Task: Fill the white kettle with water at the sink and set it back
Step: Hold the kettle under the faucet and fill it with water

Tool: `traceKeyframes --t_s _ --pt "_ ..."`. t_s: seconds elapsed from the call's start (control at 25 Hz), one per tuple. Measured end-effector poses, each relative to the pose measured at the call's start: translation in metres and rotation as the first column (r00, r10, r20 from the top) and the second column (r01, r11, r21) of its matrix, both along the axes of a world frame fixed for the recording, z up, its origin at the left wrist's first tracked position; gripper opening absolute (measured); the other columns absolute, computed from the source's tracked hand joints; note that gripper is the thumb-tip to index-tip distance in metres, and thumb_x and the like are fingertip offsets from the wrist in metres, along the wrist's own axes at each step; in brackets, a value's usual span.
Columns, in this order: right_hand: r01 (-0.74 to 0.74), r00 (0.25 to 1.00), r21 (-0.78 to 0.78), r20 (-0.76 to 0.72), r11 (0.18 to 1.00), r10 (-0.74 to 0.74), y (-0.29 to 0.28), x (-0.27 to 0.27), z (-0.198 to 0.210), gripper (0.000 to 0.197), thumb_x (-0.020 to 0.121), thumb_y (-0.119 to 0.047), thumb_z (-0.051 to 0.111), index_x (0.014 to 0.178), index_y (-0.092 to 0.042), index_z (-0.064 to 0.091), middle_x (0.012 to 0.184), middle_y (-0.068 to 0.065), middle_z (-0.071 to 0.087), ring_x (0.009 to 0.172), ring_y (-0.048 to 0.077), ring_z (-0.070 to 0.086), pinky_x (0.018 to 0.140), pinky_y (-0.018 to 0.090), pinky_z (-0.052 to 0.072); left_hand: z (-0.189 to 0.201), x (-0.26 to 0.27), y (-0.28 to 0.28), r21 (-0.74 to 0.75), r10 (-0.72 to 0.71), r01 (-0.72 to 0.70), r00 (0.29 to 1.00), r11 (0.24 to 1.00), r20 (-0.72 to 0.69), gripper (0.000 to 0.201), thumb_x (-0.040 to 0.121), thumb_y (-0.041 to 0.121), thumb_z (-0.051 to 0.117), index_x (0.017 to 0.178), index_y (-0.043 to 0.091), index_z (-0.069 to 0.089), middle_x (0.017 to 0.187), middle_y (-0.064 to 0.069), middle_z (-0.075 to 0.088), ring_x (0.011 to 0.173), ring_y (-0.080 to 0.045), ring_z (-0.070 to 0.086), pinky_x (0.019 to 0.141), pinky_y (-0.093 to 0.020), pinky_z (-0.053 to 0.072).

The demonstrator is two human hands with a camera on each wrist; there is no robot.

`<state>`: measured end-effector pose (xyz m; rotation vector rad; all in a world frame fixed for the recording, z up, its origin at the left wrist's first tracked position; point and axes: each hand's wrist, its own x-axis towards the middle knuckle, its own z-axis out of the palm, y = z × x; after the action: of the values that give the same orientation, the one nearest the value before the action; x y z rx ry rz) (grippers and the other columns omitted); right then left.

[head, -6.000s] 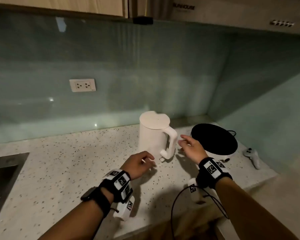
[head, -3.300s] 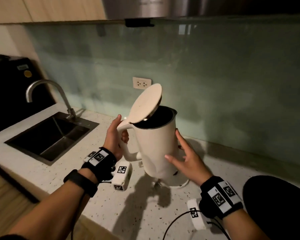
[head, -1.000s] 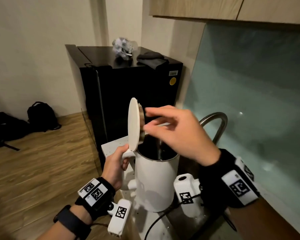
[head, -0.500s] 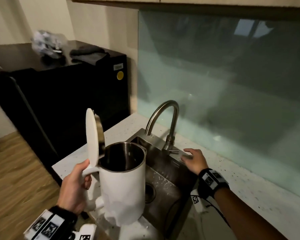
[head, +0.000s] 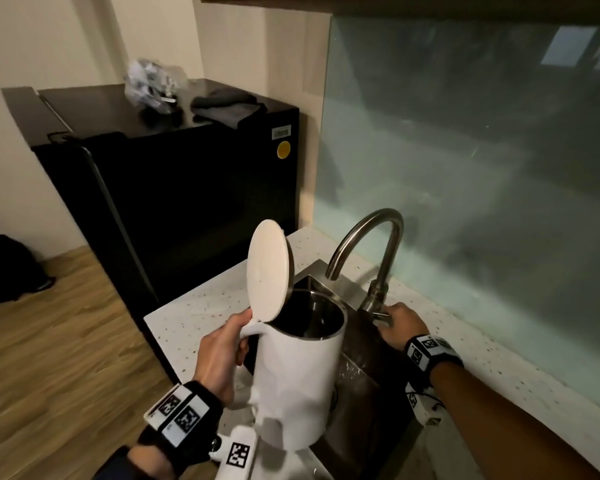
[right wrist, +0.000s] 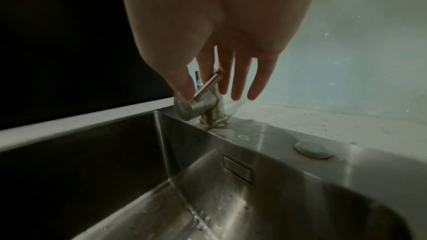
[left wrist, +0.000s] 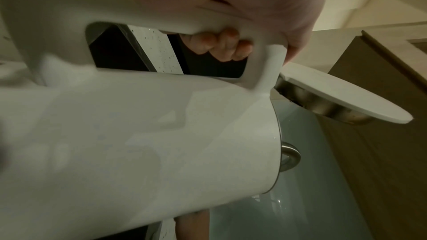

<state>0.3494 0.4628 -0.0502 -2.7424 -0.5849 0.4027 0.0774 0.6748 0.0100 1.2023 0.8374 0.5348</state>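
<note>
White plastic kettle point(head: 298, 386), steel-lined, lid point(head: 267, 275) hinged up.
Head view: held above sink point(head: 371, 393) edge, mouth just below tap point(head: 364, 237) spout; no water seen running. L hand point(head: 219, 355) grips it; R hand point(head: 399, 327) at tap base, hands apart.
L wrist view: fingers point(left wrist: 219, 46) curled fully thru handle point(left wrist: 175, 23) loop.
R wrist view: fingers point(right wrist: 240, 79) near-straight, thumb + forefinger touching lever point(right wrist: 206, 87).
Handling est.: rigid, smooth, light now, heavy when full; take by handle, keep upright.

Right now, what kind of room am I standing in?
Most likely a small home kitchen or kitchenette: a steel sink with a curved tap set in a speckled countertop, and a black fridge beside it.
</note>
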Motion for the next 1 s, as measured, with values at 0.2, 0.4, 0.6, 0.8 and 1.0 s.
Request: traceKeyframes --t_s 0.2,0.4,0.6,0.8,1.0 --pt "0.021 0.997 0.063 0.079 0.998 -0.026 -0.005 -0.004 0.008 0.024 0.095 -0.014 0.059 0.107 -0.016 0.079 0.111 0.012 0.067 0.103 0.033 0.064 0.090 0.036 0.051 -0.002 0.012 -0.004 0.008 -0.025 0.025 0.999 1.000 -0.032 0.034 0.084 0.040 0.068 0.077 0.008 0.057 0.057 0.001 0.042 0.057 -0.016 0.036 0.063 -0.034 0.032" --pt "0.042 0.996 0.068 0.081 0.997 -0.047 -0.012 -0.006 0.012 0.025 0.095 -0.008 0.056 0.104 -0.013 0.080 0.101 0.011 0.071 0.093 0.031 0.065 0.080 0.030 0.047 -0.006 0.023 -0.001 0.043 -0.063 0.066 0.996 0.997 -0.068 0.037 0.082 0.045 0.069 0.081 0.009 0.060 0.057 0.000 0.042 0.056 -0.017 0.036 0.063 -0.035 0.033" --pt "0.086 0.993 0.037 0.082 0.996 -0.089 -0.007 -0.007 0.011 0.022 0.096 -0.013 0.056 0.106 -0.010 0.075 0.091 0.005 0.063 0.080 0.023 0.056 0.076 0.028 0.047 -0.014 0.028 0.004 0.049 -0.067 0.067 0.998 0.997 -0.021 0.035 0.086 0.042 0.066 0.084 0.007 0.062 0.059 -0.002 0.042 0.057 -0.017 0.037 0.062 -0.035 0.033" --pt "0.115 0.988 0.035 0.101 0.993 -0.118 -0.012 -0.014 -0.006 0.028 0.096 -0.024 0.061 0.122 -0.016 0.068 0.112 0.002 0.067 0.096 0.020 0.061 0.087 0.030 0.050 -0.018 0.023 0.014 0.060 -0.073 0.073 0.997 0.996 -0.005 0.039 0.087 0.045 0.063 0.081 0.007 0.058 0.056 0.000 0.041 0.057 -0.018 0.036 0.063 -0.036 0.032" --pt "0.152 0.980 0.042 0.127 0.988 -0.156 -0.008 -0.025 -0.008 0.033 0.093 -0.024 0.062 0.126 -0.020 0.064 0.122 0.001 0.066 0.105 0.022 0.063 0.093 0.034 0.053 -0.018 0.023 0.013 0.062 -0.113 0.114 0.993 0.992 -0.014 0.048 0.074 0.055 0.066 0.078 0.008 0.060 0.057 -0.001 0.043 0.053 -0.014 0.038 0.062 -0.034 0.034"
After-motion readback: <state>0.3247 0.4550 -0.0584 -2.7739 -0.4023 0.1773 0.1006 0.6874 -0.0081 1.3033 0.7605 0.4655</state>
